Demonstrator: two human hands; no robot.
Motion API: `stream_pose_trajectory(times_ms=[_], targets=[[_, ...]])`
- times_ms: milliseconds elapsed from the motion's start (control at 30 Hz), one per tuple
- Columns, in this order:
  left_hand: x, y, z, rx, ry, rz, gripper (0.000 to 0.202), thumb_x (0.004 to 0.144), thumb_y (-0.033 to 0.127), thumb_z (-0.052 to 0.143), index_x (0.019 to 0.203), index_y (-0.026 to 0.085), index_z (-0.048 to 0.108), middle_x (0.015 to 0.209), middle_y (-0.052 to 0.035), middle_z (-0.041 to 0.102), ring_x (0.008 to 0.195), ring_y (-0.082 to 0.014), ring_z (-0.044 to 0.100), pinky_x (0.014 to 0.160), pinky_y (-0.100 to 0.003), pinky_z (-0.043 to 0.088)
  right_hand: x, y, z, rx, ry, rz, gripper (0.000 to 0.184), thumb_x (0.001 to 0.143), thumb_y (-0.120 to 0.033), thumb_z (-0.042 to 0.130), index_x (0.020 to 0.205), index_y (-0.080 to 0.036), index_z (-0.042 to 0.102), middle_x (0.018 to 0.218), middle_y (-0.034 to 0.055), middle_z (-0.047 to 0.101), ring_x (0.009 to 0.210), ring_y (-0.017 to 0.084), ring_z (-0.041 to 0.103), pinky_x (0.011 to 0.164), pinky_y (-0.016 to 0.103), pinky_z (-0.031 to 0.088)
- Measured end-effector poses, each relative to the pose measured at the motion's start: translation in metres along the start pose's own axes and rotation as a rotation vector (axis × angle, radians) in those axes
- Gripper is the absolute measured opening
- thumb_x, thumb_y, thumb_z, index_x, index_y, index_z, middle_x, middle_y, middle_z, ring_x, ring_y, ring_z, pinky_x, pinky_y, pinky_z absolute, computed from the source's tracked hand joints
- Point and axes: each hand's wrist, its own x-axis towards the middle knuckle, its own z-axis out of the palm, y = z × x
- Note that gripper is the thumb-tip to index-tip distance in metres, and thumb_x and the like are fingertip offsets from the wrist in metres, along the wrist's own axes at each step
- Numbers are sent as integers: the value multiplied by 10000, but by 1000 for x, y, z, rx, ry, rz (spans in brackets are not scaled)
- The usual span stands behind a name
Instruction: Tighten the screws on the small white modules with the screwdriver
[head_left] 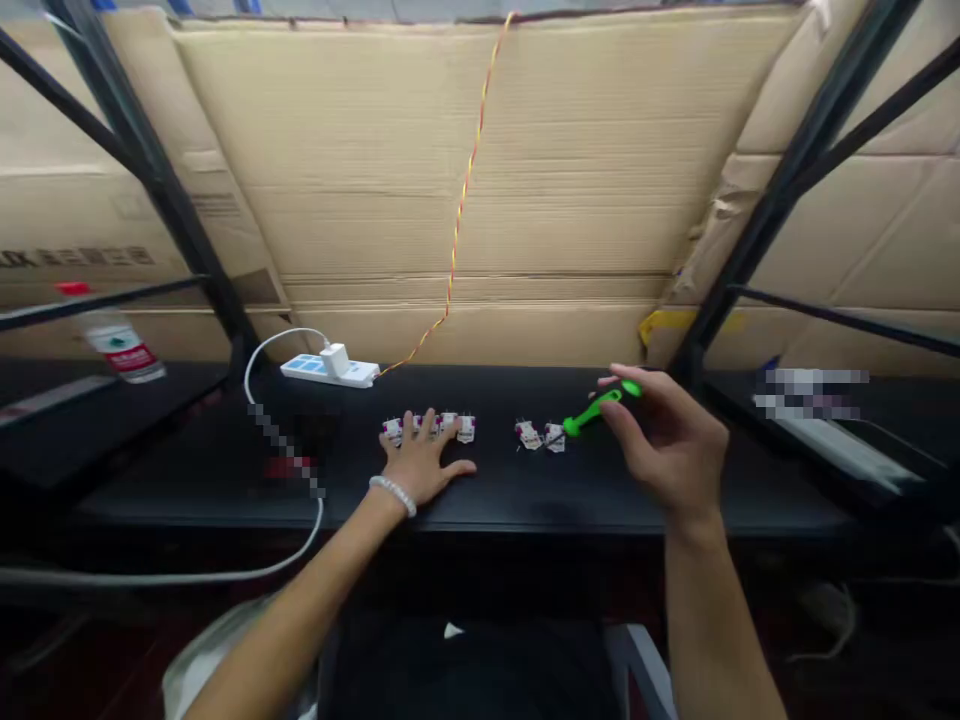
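My left hand [421, 462], with a pale bead bracelet [393, 494] at the wrist, lies with fingers spread over a row of small white parts with magenta bits [466, 428]. Its fingers partly cover the row; whether they press on the parts I cannot tell. Between thumb and fingers, my right hand [671, 435] holds a small green screwdriver [592, 412], tilted down to the left. The dark, thin shaft reaches down by two more such parts, one at the tip [555, 437] and another [529, 435] just left of it.
A white power strip [360, 374] with a white plug [334, 358] sits at the back of the black table [510, 500]. From it a twisted yellow-red wire [463, 190] climbs the cardboard wall. A white cable [251, 375] loops left. Black metal frames flank both sides; a water bottle [124, 345] stands left.
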Motion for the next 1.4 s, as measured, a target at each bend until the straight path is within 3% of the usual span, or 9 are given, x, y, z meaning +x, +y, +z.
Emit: stream_pose_trajectory(times_ms=[133, 233, 400, 567, 733, 900, 1067, 1233, 1400], targets=[[-1, 5, -3, 51, 31, -10, 830, 980, 770, 596, 1702, 417, 388, 1823, -149, 253, 1660, -583, 134, 1171, -933, 162, 2, 1, -7, 12, 40, 9, 338, 935, -273, 815, 1272, -273, 785, 1084, 67, 811, 959, 236, 801, 877, 396, 691], [0, 19, -12, 96, 130, 85, 796, 1003, 699, 624, 1699, 372, 416, 1790, -142, 348, 1665, -539, 190, 1241, -877, 120, 4, 2, -13, 12, 83, -2, 344, 925, -270, 829, 1266, -279, 790, 1073, 64, 811, 951, 239, 802, 864, 400, 692], [24, 62, -20, -47, 110, 466, 488, 1103, 420, 580, 1559, 249, 602, 1638, -123, 578, 1532, -321, 516, 1266, -524, 428, 6, 5, -23, -8, 142, -14, 346, 914, -298, 842, 1256, -270, 794, 1039, 67, 813, 921, 251, 810, 854, 421, 700], [58, 98, -12, -50, 43, 522, 441, 1039, 362, 688, 1450, 199, 687, 1467, -144, 692, 1334, -330, 678, 1129, -456, 554, 7, 8, -29, -14, 163, -4, 351, 904, -326, 849, 1245, -268, 793, 1035, 72, 813, 898, 256, 813, 849, 433, 709], [70, 110, -1, -44, 17, 525, 348, 944, 324, 811, 1240, 146, 771, 1285, -155, 760, 1223, -322, 728, 1067, -401, 583, 8, 6, -29, -17, 167, -16, 340, 915, -319, 838, 1248, -268, 789, 1028, 71, 812, 900, 258, 814, 842, 437, 711], [68, 111, -2, -48, 34, 534, 508, 941, 273, 812, 1416, 174, 662, 1291, -153, 765, 1222, -319, 734, 1057, -420, 591, 8, 5, -29, -14, 164, -32, 332, 915, -299, 835, 1243, -267, 793, 1024, 64, 812, 905, 244, 807, 845, 408, 700], [50, 100, -22, -81, 63, 577, 712, 962, 246, 773, 1610, 160, 489, 1305, -154, 766, 1235, -316, 733, 1072, -409, 578, 8, 7, -31, -22, 167, -26, 342, 924, -308, 828, 1261, -270, 781, 1039, 67, 806, 916, 259, 808, 844, 435, 703], [13, 65, -38, -105, 64, 564, 649, 957, 281, 763, 1566, 210, 549, 1314, -118, 771, 1217, -315, 733, 1077, -429, 567, 8, 6, -34, -16, 174, -22, 342, 924, -317, 835, 1261, -285, 787, 1039, 70, 806, 902, 254, 803, 847, 436, 696], [-13, 26, -29, -112, 15, 522, 655, 932, 276, 780, 1552, 251, 570, 1352, -104, 762, 1258, -317, 714, 1115, -432, 549, 9, 6, -32, -16, 166, -32, 348, 920, -328, 836, 1259, -271, 784, 1027, 71, 807, 875, 261, 813, 831, 439, 703]])
